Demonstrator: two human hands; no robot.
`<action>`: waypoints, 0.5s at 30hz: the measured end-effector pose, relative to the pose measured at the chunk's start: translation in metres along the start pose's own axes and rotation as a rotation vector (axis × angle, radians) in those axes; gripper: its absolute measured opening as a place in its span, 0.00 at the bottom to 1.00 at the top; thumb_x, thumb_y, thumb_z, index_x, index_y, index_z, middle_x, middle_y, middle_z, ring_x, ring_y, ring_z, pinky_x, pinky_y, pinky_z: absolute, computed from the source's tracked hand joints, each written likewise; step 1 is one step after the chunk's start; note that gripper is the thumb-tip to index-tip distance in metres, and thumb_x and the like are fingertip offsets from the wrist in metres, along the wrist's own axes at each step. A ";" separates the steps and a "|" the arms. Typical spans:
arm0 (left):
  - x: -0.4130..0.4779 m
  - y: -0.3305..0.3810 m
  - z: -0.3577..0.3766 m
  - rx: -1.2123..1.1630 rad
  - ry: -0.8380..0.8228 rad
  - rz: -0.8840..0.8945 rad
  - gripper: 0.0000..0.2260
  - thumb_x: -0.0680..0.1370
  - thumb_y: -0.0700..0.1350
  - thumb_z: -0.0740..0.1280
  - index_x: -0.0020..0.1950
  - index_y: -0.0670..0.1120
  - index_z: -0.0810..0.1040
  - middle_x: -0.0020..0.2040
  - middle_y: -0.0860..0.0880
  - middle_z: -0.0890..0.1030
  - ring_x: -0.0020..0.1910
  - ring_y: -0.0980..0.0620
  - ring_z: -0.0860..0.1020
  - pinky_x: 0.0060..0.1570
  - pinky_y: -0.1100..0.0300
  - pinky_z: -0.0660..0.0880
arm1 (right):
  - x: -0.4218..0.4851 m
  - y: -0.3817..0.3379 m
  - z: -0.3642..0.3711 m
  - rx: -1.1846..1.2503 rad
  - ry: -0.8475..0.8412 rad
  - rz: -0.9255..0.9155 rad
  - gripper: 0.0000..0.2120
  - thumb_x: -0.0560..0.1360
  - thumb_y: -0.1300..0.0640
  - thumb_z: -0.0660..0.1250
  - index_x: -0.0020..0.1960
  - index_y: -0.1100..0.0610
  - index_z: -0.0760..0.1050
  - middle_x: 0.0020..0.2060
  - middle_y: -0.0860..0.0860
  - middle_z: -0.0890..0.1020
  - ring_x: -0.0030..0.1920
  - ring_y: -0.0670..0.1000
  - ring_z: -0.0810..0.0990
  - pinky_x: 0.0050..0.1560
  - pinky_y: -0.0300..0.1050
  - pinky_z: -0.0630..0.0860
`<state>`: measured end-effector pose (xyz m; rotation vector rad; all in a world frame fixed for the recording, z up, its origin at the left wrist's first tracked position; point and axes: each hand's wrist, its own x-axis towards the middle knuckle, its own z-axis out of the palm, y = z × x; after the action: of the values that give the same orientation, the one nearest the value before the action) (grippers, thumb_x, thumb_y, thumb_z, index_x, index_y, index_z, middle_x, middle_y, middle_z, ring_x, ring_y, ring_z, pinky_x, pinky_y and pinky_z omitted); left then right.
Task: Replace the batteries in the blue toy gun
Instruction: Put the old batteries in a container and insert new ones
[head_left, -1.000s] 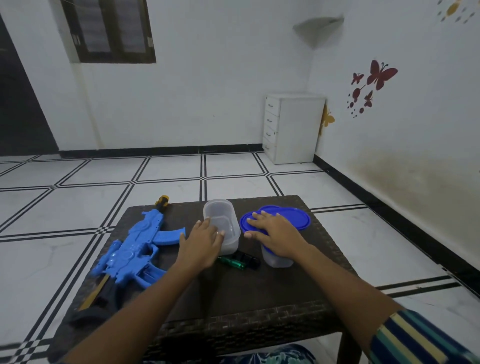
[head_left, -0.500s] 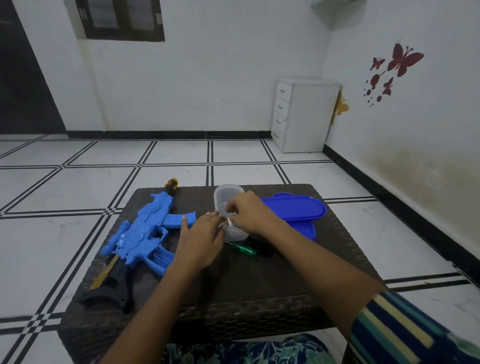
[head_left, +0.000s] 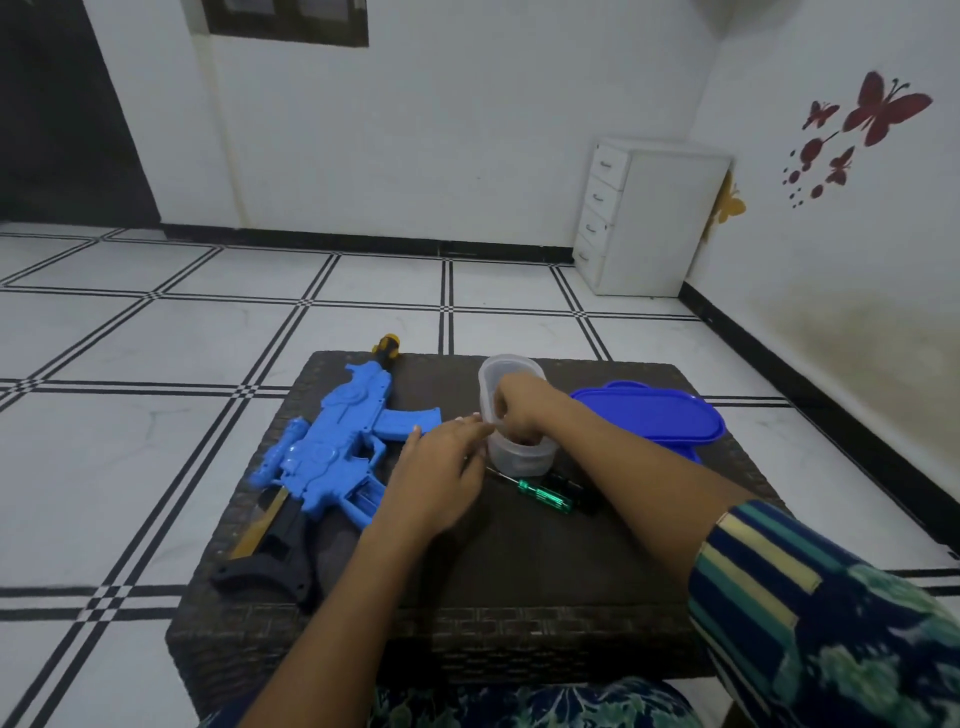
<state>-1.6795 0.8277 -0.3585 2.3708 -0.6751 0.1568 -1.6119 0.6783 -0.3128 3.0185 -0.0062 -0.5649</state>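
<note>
Two hands work over the dark table (head_left: 519, 571). The left hand (head_left: 441, 467), fingers straight, rests against the clear container (head_left: 519, 457), and a green screwdriver (head_left: 545, 496) lies just in front of the container. The blue toy gun (head_left: 337, 452) lies untouched at the left. The right hand (head_left: 519, 410) dips into the container with its fingers curled; I cannot tell whether it pinches anything. It is probably fetching batteries. The next move would be to unscrew the gun's cover.

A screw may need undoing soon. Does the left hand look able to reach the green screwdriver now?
Probably yes. The left hand lies open, holding nothing, and the green screwdriver lies uncovered on the table right beside it, in front of the clear container.
</note>
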 end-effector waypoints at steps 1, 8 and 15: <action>-0.002 -0.003 -0.003 -0.029 0.055 -0.002 0.15 0.79 0.42 0.60 0.66 0.49 0.75 0.69 0.50 0.74 0.67 0.49 0.72 0.69 0.43 0.64 | -0.001 0.003 0.000 0.081 0.109 0.013 0.13 0.76 0.61 0.65 0.60 0.61 0.78 0.52 0.56 0.79 0.52 0.56 0.78 0.50 0.45 0.73; -0.032 -0.025 -0.041 -0.110 0.315 -0.194 0.11 0.79 0.45 0.63 0.60 0.48 0.79 0.57 0.50 0.81 0.55 0.51 0.78 0.54 0.55 0.75 | -0.067 -0.035 -0.018 0.979 0.643 -0.092 0.15 0.73 0.65 0.65 0.57 0.56 0.80 0.43 0.50 0.79 0.45 0.52 0.79 0.44 0.44 0.76; -0.078 -0.055 -0.061 -0.010 0.243 -0.368 0.11 0.78 0.44 0.64 0.58 0.50 0.79 0.58 0.51 0.80 0.57 0.51 0.77 0.56 0.54 0.73 | -0.098 -0.088 0.038 1.349 0.397 -0.114 0.13 0.76 0.66 0.65 0.59 0.56 0.77 0.41 0.51 0.79 0.42 0.51 0.81 0.39 0.43 0.82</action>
<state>-1.7151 0.9351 -0.3641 2.3691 -0.1204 0.2722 -1.7178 0.7657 -0.3185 4.3903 -0.3151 0.2124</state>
